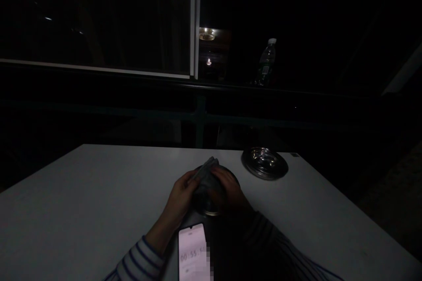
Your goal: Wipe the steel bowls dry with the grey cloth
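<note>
On the tabletop (99, 193), beneath the fingers (224, 174), sits a round dish (211, 214). The left hand (180, 194) clamps its fingers on grey cloth (207, 178), long axis slanting away rightward; the right hand (234, 191), equally near, touches it, closure unclear.

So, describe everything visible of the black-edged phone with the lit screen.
The black-edged phone lies face up on the white tabletop, its lower end out of frame. Its lit, pinkish, glass-like screen has a top notch and digits starting 00:55. Pixelation hides part of its right side. Only the tabletop visibly touches it.
</note>
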A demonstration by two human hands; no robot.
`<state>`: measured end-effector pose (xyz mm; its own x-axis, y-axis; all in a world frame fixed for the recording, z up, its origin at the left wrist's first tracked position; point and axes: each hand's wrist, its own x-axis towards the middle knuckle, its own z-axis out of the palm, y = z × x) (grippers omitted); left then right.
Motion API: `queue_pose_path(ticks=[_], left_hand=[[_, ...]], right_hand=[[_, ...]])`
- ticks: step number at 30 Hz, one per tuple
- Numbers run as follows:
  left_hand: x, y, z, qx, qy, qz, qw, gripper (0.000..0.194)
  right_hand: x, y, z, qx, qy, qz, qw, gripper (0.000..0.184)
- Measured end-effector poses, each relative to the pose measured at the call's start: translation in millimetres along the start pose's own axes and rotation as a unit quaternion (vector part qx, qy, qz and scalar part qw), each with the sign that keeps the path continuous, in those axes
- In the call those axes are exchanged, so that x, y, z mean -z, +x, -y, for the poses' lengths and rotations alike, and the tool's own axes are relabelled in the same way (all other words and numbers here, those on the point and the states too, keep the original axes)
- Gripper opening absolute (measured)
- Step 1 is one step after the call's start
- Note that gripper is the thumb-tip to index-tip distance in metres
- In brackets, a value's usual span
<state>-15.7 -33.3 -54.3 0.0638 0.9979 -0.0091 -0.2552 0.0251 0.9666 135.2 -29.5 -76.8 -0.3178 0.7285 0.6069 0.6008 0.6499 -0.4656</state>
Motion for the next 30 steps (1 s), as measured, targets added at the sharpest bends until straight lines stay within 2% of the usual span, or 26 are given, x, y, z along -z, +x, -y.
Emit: queue_pose_path(ticks=[3,5,8,12,14,17,20,22,24,25,26,28,30], left_hand=[[0.4,2,-2,-0.001,0.026,0.015,1.0,0.043],[-1.9,2,-5,-0.003,0.041,0.033,0.999,0.04],[-3.6,3,-11,-0.033,0.097,0.042,0.994,0.035],[2.0,5,-17,-0.097,0.201,-0.015,0.975,0.038],[4.8,7,-19,-0.093,0.217,-0.003,0.972,0.041],[4.0,10,-21,-0.05,0.194,0.059,0.978,0.032],[1.9,16,-18,-0.056,0.175,0.022,0.983,0.028],[5.8,22,-13,-0.073,0.182,-0.001,0.981,0.027],[15.6,29,-5,-0.095,0.214,-0.033,0.972,0.027],[22.0,32,0,-0.105,0.244,-0.071,0.961,0.029],[28.6,34,6,-0.11,0.275,-0.106,0.949,0.031],[40.0,37,19,-0.075,0.323,-0.156,0.93,0.033],[46.0,38,33,-0.05,0.321,-0.153,0.933,0.036]], right_hand=[[2,3,-1,-0.113,0.056,0.019,0.992,0.058],[4,6,3,-0.154,0.105,0.064,0.98,0.059],[7,9,8,-0.161,0.172,0.116,0.965,0.052],[12,13,4,-0.168,0.195,0.104,0.961,0.037],[13,15,1,-0.166,0.199,0.115,0.959,0.031],[11,18,-1,-0.174,0.24,0.1,0.95,0.032],[12,19,-2,-0.185,0.28,0.077,0.939,0.038],[18,20,-5,-0.181,0.23,0.082,0.953,0.034],[25,21,-10,-0.163,0.079,0.101,0.978,0.03],[27,22,-12,-0.15,-0.009,0.113,0.982,0.031],[29,23,-15,-0.136,-0.086,0.127,0.979,0.031],[26,24,-20,-0.108,-0.173,0.162,0.966,0.032],[16,25,-23,-0.099,-0.178,0.198,0.959,0.031]])
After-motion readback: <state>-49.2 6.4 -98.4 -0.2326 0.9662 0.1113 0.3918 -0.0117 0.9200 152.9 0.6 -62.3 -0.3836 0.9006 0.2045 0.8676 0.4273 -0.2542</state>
